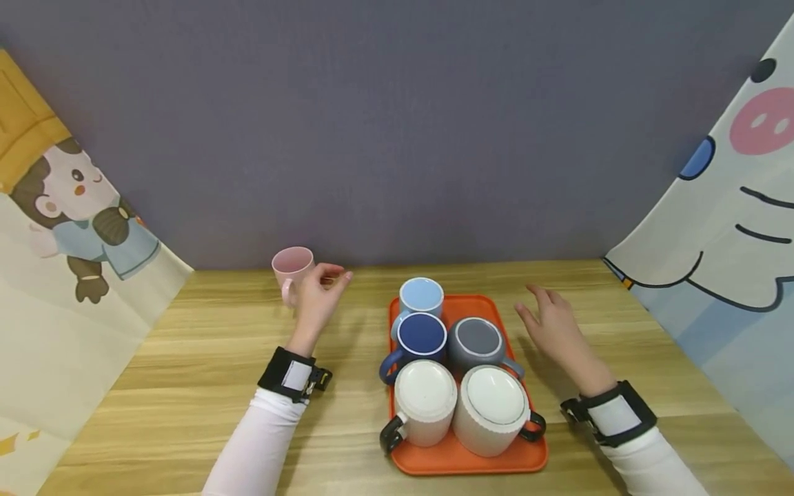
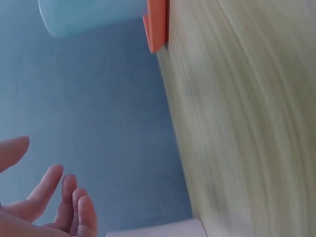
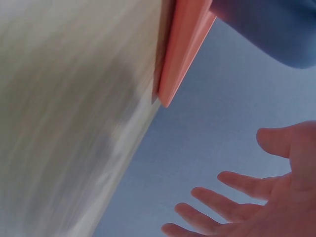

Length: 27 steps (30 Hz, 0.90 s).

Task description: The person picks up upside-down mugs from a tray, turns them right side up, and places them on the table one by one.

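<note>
My left hand (image 1: 318,297) hovers beside a pink mug (image 1: 293,265) at the back left, overlapping it in the head view; its fingers are loosely bent with nothing between them. That mug stands upright with its handle toward me. My right hand (image 1: 551,324) is held in the air right of an orange tray (image 1: 477,303), fingers apart and holding nothing. Upside down on the tray are a light blue mug (image 1: 422,295), a dark blue mug (image 1: 422,335), a grey mug (image 1: 476,339) and two white mugs with black handles, one left (image 1: 425,396) and one right (image 1: 493,406).
The wooden table (image 1: 186,386) meets a grey-purple back panel (image 1: 397,138). Printed cartoon cloths hang at the left (image 1: 37,344) and right (image 1: 701,241). Handles of the dark blue mug and left white mug stick out past the tray's left edge.
</note>
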Tool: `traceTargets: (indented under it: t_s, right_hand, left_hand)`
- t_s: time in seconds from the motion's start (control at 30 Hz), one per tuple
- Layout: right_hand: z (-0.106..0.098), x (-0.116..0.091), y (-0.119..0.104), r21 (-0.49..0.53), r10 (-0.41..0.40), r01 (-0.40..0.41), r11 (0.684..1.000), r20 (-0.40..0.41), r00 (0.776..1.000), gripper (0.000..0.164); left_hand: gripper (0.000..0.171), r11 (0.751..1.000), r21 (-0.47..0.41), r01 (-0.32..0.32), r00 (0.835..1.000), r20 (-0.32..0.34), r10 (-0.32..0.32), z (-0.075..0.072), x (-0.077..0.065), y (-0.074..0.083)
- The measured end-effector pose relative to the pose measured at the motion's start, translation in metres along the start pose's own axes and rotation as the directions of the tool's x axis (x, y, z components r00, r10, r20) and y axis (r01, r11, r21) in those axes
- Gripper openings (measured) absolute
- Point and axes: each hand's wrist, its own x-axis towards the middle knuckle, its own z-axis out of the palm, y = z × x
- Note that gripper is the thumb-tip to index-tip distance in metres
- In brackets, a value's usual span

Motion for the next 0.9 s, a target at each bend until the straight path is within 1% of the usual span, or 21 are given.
traceTargets:
  t_s: [0.1,0.27,0.37,0.47,0.63,0.73,0.83,0.9]
  right_hand:
    - [0.001,0.003,-0.004,-0.001,-0.015,0.014,1.000,-0.010,1.000,0.049]
    - [0.004,0.007,-0.010,0.013,-0.019,0.019,1.000,-0.002,1.000,0.048]
    - [0.007,0.009,-0.014,0.027,-0.018,0.017,0.999,0.010,1.000,0.049]
    - [0.008,0.011,-0.017,0.027,-0.016,0.016,1.000,0.020,1.000,0.049]
    - [0.009,0.013,-0.024,0.026,-0.031,0.030,0.999,0.018,0.999,0.048]
    - [0.011,0.014,-0.027,0.031,-0.044,0.044,0.999,0.013,0.999,0.046]
    - [0.014,0.015,-0.029,0.038,-0.050,0.049,0.998,0.013,0.999,0.045]
    - [0.014,0.015,-0.031,0.042,-0.048,0.047,0.998,0.021,0.999,0.045]
  left_hand:
    - [0.026,1.000,-0.012,-0.006,1.000,0.028,0.006,0.006,-0.002,0.004]
    - [0.025,1.000,0.016,-0.006,0.998,0.070,0.005,0.016,-0.005,0.009]
    - [0.026,1.000,0.017,0.004,0.993,0.118,-0.006,0.022,-0.008,0.013]
    - [0.028,1.000,0.016,0.009,0.985,0.173,-0.011,0.028,-0.012,0.017]
    - [0.027,0.999,0.039,0.009,0.969,0.248,-0.018,0.036,-0.018,0.022]
    - [0.026,0.998,0.063,0.003,0.957,0.290,-0.021,0.038,-0.021,0.025]
    - [0.025,0.995,0.102,-0.008,0.936,0.352,-0.028,0.039,-0.024,0.029]
    - [0.024,0.992,0.125,-0.016,0.916,0.399,-0.035,0.039,-0.025,0.030]
